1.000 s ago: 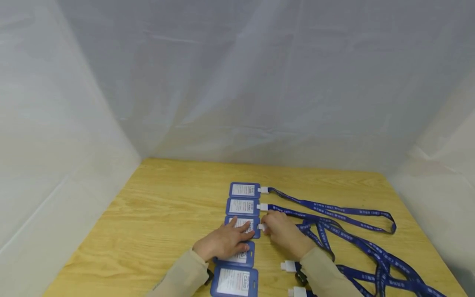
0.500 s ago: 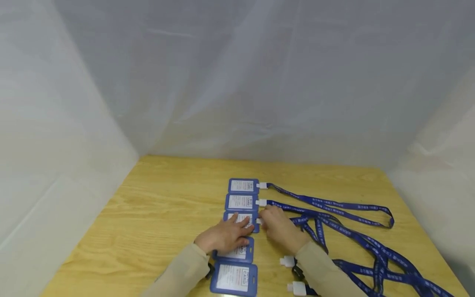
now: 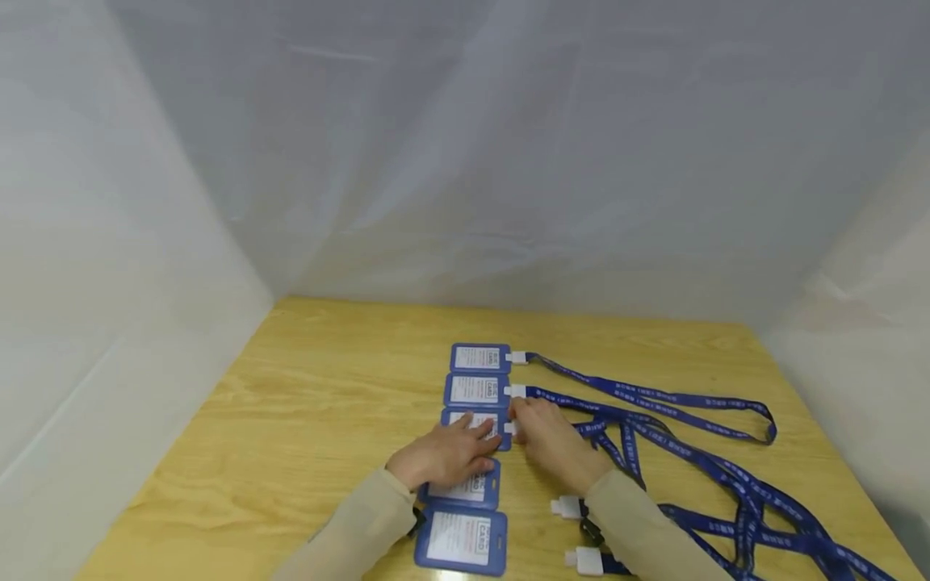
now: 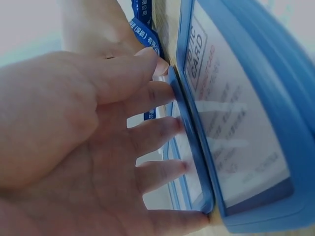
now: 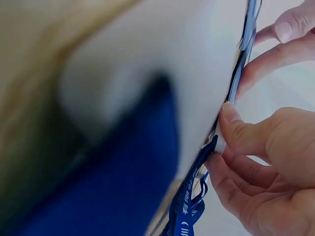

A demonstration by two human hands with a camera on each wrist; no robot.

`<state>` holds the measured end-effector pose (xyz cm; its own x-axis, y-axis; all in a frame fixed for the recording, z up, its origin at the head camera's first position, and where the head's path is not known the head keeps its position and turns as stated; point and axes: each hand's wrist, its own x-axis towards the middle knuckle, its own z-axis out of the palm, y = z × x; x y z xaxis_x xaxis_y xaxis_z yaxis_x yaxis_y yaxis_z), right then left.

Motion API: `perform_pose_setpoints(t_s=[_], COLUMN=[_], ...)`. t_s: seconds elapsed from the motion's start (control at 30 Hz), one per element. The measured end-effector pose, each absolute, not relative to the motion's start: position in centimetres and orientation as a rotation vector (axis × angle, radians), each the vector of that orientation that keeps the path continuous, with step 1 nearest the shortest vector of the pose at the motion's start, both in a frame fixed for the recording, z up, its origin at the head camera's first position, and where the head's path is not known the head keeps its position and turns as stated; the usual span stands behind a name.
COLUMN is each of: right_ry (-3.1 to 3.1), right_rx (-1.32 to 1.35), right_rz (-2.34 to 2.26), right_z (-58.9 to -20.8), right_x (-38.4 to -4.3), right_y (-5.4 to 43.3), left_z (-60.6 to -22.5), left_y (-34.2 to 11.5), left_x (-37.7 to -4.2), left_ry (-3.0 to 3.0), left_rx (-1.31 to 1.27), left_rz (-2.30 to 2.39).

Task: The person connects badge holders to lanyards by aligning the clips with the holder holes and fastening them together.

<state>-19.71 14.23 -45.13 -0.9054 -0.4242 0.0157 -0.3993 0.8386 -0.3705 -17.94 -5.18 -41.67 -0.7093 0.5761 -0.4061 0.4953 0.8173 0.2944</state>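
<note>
My left hand [image 3: 446, 456] lies with spread fingers across the third blue badge holder [image 3: 498, 417] of a column, and the holder below it is partly hidden under the palm. In the left wrist view, fingertips [image 4: 179, 125] rest along the holder's surface. At the right end of the third holder, my right hand [image 3: 554, 442] pinches a white lanyard clip [image 5: 219, 138] between thumb and fingers, its tip right at the slotted edge. Two farther holders [image 3: 480, 357] have white clips [image 3: 517, 357] at their slots.
The nearest badge holder [image 3: 461, 539] has a bare slot. Two loose white clips [image 3: 569, 507] lie by the right sleeve. Blue printed lanyards [image 3: 715, 476] overlap across the right side of the wooden table [image 3: 312, 403]. Pale sheeting [image 3: 465, 161] surrounds the back and sides.
The head view has shifted slightly. Both hands keep their places at the third holder, left fingers spread on it and right fingers pinching the clip at its slotted edge.
</note>
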Motion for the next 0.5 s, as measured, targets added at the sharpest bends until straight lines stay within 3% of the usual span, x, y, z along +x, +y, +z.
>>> perform_pose_setpoints(t_s=[0.3,0.5], right_ry=[2.884,2.926], right_rx=[-0.708,-0.642], right_rz=[-0.638,-0.616], right_z=[-44.3,-40.9], right_x=[-19.4,-19.1], right_y=[15.3,15.9], left_z=[-41.4,-41.2], left_y=[-4.9,-4.9], left_x=[-18.3,-18.8], left_ry=[2.529,2.554], left_rx=[0.815,0.843], left_rz=[0.214,0.188])
